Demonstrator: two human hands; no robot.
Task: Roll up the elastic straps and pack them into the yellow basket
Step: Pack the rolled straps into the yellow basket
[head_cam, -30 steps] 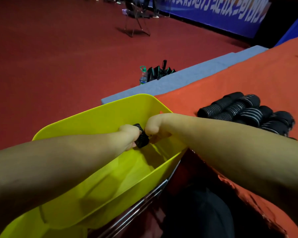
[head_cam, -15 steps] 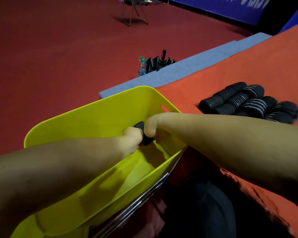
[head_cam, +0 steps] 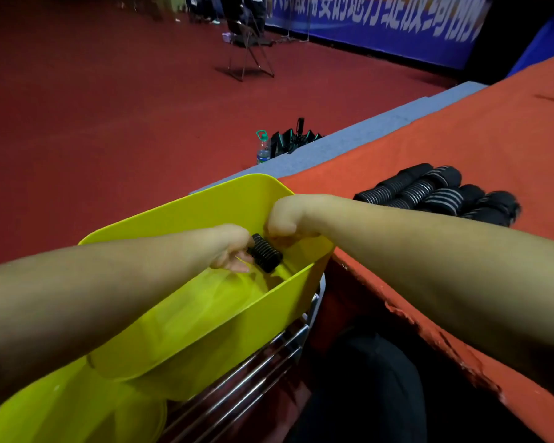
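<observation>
Fingers (head_cam: 237,265) of the left hand (head_cam: 229,247) are now seen partly uncurled beside the rolled strap (head_cam: 265,257), touching its end, where half a second ago it was hidden between both fists. The right hand (head_cam: 283,219) is curled above the roll; its grip cannot be told. The roll is held inside the yellow basket (head_cam: 179,219), lower than before. More rolled straps (head_cam: 435,195) lie on the orange bench (head_cam: 461,135).
</observation>
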